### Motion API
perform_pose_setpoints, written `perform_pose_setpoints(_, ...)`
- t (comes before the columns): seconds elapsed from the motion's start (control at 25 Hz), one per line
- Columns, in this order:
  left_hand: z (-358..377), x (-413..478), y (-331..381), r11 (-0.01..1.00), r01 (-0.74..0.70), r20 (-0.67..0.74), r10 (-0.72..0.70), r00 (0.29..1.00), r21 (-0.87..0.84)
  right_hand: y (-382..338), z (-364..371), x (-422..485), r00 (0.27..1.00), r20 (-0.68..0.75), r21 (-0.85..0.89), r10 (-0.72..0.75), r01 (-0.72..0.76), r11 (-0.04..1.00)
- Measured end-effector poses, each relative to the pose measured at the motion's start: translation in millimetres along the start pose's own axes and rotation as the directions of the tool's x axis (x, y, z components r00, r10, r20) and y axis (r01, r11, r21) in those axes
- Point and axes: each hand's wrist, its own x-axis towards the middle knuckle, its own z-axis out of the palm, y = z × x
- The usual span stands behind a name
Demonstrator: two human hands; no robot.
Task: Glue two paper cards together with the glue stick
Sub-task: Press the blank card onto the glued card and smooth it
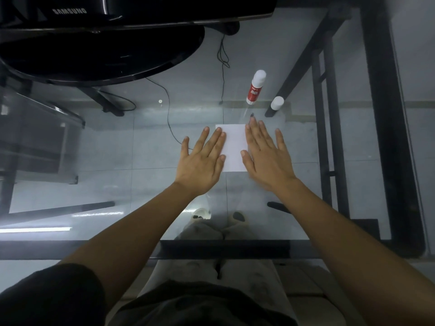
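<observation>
A white paper card [233, 147] lies flat on the glass table, and I cannot tell whether a second card lies under it. My left hand [203, 161] rests flat on the card's left edge, fingers spread. My right hand [267, 156] lies flat over its right edge, fingers apart. Neither hand holds anything. Beyond the card stands the red and white glue stick [256, 87], upright. A small white cap [277, 103] stands just right of it.
A black monitor base [98, 55] fills the far left of the glass table [117, 142]. Black cables [223, 67] run behind the card. The table's black front edge [223, 249] is near my body. A dark frame [386, 114] runs along the right.
</observation>
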Motion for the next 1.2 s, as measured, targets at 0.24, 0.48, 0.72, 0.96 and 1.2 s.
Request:
perform_pose_setpoints(0.24,4.7,1.2,-1.5,1.000,-0.010,-0.027,0.010,1.000,0.025,-15.6,2.4,-36.8,0.955,0.128,-0.056,-0.266,0.275,0.960)
perform_pose_setpoints(0.48,3.0,1.0,-1.7,1.000,-0.014,-0.040,0.014,0.999,0.006,9.5,-6.9,-33.8,0.976,0.126,-0.114,-0.179,0.194,0.974)
perform_pose_setpoints(0.72,4.6,1.0,-2.3,1.000,-0.013,-0.044,0.013,0.999,0.010,-1.2,-0.1,-23.3,0.981,0.105,-0.079,-0.163,0.171,0.982)
perform_pose_setpoints(0.96,5.9,0.7,-2.0,1.000,-0.010,-0.063,0.011,0.998,0.013,-8.4,0.6,-13.9,0.984,0.083,-0.037,-0.159,0.162,0.986)
perform_pose_setpoints(1.2,5.2,0.6,-0.9,1.000,0.000,-0.053,0.001,0.999,0.013,-8.5,-2.9,1.7,0.993,0.074,-0.021,-0.095,0.096,0.995)
